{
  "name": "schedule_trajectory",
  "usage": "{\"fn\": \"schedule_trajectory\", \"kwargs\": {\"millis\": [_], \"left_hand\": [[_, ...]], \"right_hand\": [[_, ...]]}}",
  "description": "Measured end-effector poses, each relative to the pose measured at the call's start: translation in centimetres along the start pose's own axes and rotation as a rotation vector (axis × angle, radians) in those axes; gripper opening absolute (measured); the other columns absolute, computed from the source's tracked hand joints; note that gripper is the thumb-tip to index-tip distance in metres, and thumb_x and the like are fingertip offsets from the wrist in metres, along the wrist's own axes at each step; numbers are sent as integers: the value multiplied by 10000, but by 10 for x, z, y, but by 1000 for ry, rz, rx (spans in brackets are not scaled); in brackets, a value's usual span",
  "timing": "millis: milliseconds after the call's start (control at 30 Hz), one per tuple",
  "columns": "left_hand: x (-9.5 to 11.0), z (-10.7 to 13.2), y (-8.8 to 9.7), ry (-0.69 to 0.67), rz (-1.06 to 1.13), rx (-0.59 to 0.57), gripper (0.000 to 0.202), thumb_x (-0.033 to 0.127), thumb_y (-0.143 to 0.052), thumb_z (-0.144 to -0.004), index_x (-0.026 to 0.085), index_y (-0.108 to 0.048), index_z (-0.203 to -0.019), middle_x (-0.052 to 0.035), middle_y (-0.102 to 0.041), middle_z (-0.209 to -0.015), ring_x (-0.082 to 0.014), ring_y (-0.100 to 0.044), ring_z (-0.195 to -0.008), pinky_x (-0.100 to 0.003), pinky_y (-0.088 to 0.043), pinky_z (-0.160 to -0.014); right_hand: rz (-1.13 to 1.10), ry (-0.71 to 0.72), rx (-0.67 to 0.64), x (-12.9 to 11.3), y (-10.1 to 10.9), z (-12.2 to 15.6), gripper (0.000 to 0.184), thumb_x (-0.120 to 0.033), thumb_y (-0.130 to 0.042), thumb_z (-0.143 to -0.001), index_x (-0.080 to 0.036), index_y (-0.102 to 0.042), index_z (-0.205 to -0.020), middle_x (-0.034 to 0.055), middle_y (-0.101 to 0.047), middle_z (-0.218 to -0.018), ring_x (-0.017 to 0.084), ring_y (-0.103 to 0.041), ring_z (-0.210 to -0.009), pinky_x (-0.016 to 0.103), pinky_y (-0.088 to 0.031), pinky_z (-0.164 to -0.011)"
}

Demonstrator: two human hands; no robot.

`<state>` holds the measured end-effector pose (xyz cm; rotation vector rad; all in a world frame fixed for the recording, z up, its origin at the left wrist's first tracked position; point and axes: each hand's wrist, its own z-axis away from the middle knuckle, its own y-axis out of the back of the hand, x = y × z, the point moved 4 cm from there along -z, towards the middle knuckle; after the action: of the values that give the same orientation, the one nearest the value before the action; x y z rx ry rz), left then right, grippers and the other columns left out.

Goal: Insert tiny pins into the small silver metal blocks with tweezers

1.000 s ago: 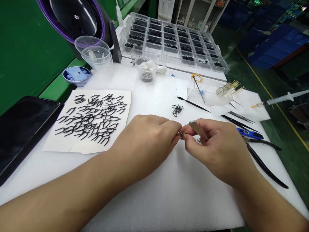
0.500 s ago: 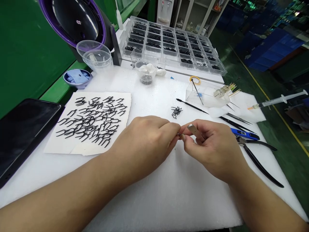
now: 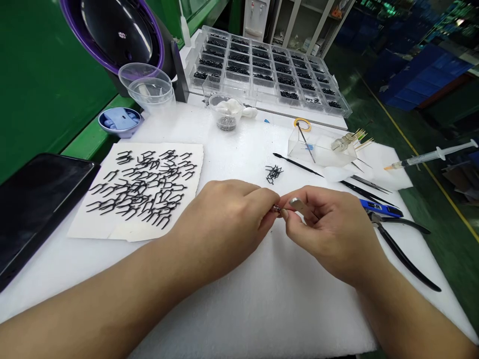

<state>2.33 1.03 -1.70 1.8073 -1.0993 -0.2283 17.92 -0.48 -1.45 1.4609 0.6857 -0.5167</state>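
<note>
My left hand (image 3: 232, 224) is closed, thumb and forefinger pinching a tiny dark, shiny piece (image 3: 277, 208) whose kind is too small to make out. Right beside it, the fingertips of my right hand (image 3: 329, 224) meet at the same piece. A flat silver metal tool (image 3: 298, 204) with a rounded end sticks up from the right hand's curled fingers; the rest of it is hidden. Just beyond the hands lies a small heap of black wire-like bits (image 3: 274, 173). Left of my left hand, many black forked pieces (image 3: 142, 187) lie on a sheet of white paper (image 3: 93, 227).
Right of my hands are cutting pliers (image 3: 396, 244), a blue pen-like tool (image 3: 381, 207), tweezers (image 3: 370, 183) and a syringe (image 3: 430, 157). Farther back stand a clear compartment box (image 3: 262, 70), a plastic cup (image 3: 225, 114) and a purple-rimmed fan (image 3: 119, 40). A black tablet (image 3: 41, 204) lies left.
The silver tool in my right hand has tipped slightly lower. Both hands otherwise keep nearly the same place, fingertips together.
</note>
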Motion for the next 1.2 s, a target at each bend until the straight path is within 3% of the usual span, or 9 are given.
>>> {"fn": "schedule_trajectory", "kwargs": {"millis": [133, 300, 500, 700, 833, 1200], "left_hand": [[1, 1, 2, -24, -25, -2, 136, 118, -601, -863, 143, -720, -804, 2, -701, -667, -173, -646, -571, -294, -417, -496], [0, 3, 3, -64, -40, -35, 171, 123, -567, -896, 129, -727, -836, -24, -697, -681, -180, -627, -563, -297, -398, -481], [-1, 2, 0, -50, -67, -30, 163, 124, -563, -893, 160, -682, -788, 3, -661, -642, -156, -581, -542, -284, -380, -478], [0, 1, 1, -33, -132, 2, 144, 84, -591, -848, 183, -694, -861, 35, -633, -605, -143, -531, -499, -287, -324, -465], [0, 2, 2, -10, -156, -6, 197, 95, -616, -837, 163, -672, -1013, 36, -663, -647, -176, -596, -536, -307, -361, -486], [4, 1, 5, -44, -157, 44, 251, 29, -607, -805, 204, -643, -982, 42, -675, -688, -166, -600, -582, -293, -344, -512]], "right_hand": [[2, 15, -5, 0, 2, 1, 164, -106, -599, -719, -240, -693, -705, -78, -556, -544, 62, -329, -422, 221, -263, -394], [-25, 70, -28, -1, -1, -1, 170, -79, -605, -708, -230, -682, -726, -75, -679, -687, 72, -473, -514, 213, -357, -472], [-72, 72, -29, 0, -6, -3, 181, -50, -579, -733, -213, -654, -711, -64, -697, -756, 87, -520, -597, 219, -363, -502], [-124, 104, 0, 0, -11, -4, 156, -64, -572, -771, -204, -632, -740, -36, -709, -867, 114, -594, -750, 226, -435, -631], [-137, 137, 2, -1, -13, -4, 161, -62, -567, -785, -205, -640, -772, -15, -720, -903, 144, -630, -820, 261, -466, -734], [-87, 124, 80, -3, -12, -1, 121, -116, -578, -781, -220, -625, -740, -6, -710, -839, 162, -604, -706, 282, -426, -601]]}}
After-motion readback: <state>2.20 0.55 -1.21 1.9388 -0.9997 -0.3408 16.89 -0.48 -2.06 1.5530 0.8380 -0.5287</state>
